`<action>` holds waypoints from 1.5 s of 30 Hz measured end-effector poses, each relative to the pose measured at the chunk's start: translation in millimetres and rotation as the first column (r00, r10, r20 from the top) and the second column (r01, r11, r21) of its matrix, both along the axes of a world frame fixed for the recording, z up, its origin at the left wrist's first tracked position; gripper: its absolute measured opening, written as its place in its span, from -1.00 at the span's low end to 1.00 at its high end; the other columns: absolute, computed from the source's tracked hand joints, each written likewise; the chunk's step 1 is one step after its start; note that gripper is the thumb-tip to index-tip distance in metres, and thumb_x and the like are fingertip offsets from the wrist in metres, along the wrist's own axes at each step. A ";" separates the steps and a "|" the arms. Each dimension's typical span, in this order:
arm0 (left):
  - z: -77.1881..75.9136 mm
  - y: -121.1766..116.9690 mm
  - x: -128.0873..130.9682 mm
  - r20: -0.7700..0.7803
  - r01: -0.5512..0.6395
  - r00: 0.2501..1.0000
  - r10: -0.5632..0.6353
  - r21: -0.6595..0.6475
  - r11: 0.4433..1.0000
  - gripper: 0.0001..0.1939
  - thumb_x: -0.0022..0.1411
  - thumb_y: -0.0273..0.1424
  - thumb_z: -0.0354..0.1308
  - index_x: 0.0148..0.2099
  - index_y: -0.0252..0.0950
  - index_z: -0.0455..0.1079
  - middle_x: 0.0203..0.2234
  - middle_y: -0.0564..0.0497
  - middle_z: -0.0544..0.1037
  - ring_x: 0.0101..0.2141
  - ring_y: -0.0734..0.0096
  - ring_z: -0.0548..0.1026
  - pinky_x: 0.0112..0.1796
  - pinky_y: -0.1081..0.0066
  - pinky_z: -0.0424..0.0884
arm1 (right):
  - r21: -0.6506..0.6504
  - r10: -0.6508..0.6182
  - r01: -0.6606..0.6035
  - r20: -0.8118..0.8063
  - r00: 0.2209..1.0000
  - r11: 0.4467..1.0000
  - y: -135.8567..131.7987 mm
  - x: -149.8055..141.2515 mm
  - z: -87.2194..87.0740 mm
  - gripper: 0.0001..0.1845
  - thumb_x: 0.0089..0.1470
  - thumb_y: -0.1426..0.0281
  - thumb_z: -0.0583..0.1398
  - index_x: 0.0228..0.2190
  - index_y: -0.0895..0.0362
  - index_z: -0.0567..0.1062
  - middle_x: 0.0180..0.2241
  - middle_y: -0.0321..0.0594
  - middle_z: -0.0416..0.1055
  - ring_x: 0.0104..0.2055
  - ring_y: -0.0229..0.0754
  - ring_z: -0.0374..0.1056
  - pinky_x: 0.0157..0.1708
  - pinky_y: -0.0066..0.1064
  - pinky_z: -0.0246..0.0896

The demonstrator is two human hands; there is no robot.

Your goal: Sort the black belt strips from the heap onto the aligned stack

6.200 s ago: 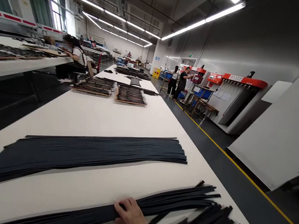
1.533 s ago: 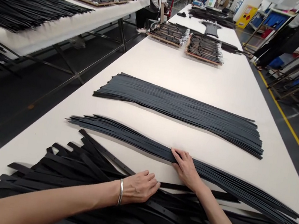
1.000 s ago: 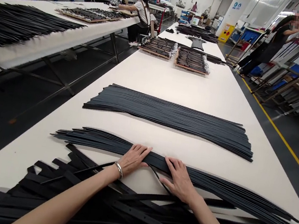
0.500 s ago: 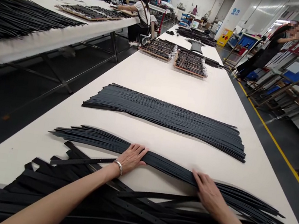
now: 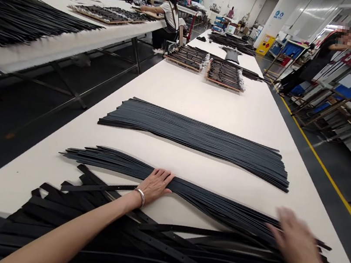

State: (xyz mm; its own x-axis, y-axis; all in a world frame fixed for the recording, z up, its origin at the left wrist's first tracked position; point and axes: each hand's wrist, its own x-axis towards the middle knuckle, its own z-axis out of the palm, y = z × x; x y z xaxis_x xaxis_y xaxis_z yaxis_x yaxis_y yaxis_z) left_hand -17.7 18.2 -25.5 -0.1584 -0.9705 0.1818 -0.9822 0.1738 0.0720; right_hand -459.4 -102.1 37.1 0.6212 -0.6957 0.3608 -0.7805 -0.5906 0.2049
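2 wooden trays (image 5: 188, 58) of black straps lay farther up the white table (image 5: 181, 93). A seated worker (image 5: 167, 18) reached across the next table (image 5: 70, 41), while another worker (image 5: 317, 67) stood beside metal racks (image 5: 341, 101) at right.

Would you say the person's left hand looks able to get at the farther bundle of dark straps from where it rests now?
Probably yes: the left hand lies on the nearer bundle of straps, and only a strip of white tabletop separates it from the farther bundle of dark straps, though a slight lean may be needed.
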 end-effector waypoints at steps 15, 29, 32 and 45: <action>13.7 56.0 109.6 0.197 -0.031 0.980 -0.004 0.172 0.985 -0.30 0.24 -0.07 0.01 0.28 -0.35 -0.02 -0.04 -0.15 0.36 -0.07 0.16 0.28 -0.01 0.25 0.14 | 0.194 0.375 -0.403 0.164 0.912 0.894 34.2 179.6 -104.5 -0.36 0.19 0.16 -0.01 0.25 -0.01 -0.03 -0.01 0.00 0.28 -0.03 0.11 0.23 -0.12 -0.02 0.20; 60.1 84.6 116.3 0.137 -0.091 0.986 0.090 0.001 0.996 -0.34 0.29 -0.19 -0.04 0.34 -0.27 -0.12 0.29 -0.17 -0.02 0.26 0.12 -0.05 0.21 0.08 -0.10 | 0.199 0.357 -0.367 0.082 0.930 0.909 41.2 194.3 -81.0 -0.39 0.20 0.31 0.03 0.24 0.11 0.02 0.03 0.01 0.24 0.03 0.04 0.17 -0.03 -0.09 0.18; 33.0 24.9 10.8 0.049 0.164 0.985 -0.166 0.025 0.986 -0.14 0.16 0.00 0.06 0.34 -0.36 -0.13 0.28 -0.20 0.02 0.26 0.08 -0.03 0.21 0.11 -0.08 | 0.234 0.331 -0.342 0.086 0.940 0.910 44.1 201.4 -66.1 -0.41 0.17 0.34 0.07 0.21 0.16 0.09 0.03 0.02 0.24 0.05 0.03 0.16 0.02 -0.08 0.16; -40.8 -51.1 -17.8 0.076 0.211 0.977 -0.199 -0.218 0.953 -0.37 0.31 -0.03 -0.19 0.24 -0.34 0.13 0.02 -0.21 0.39 -0.03 0.07 0.36 -0.04 0.15 0.24 | 0.191 0.147 -0.121 -0.127 0.981 0.974 -33.7 20.6 -31.3 -0.32 0.15 0.17 0.13 0.22 0.09 0.06 0.00 -0.13 0.31 0.00 -0.09 0.23 0.04 -0.28 0.16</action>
State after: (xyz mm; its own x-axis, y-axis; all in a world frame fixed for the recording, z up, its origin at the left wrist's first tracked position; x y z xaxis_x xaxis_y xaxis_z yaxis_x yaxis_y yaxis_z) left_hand -35.5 -32.9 -66.3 -0.3651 -0.8513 0.3768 -0.9249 0.3779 -0.0426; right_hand -438.8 -135.7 5.8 0.7487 -0.6482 0.1389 -0.6626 -0.7255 0.1859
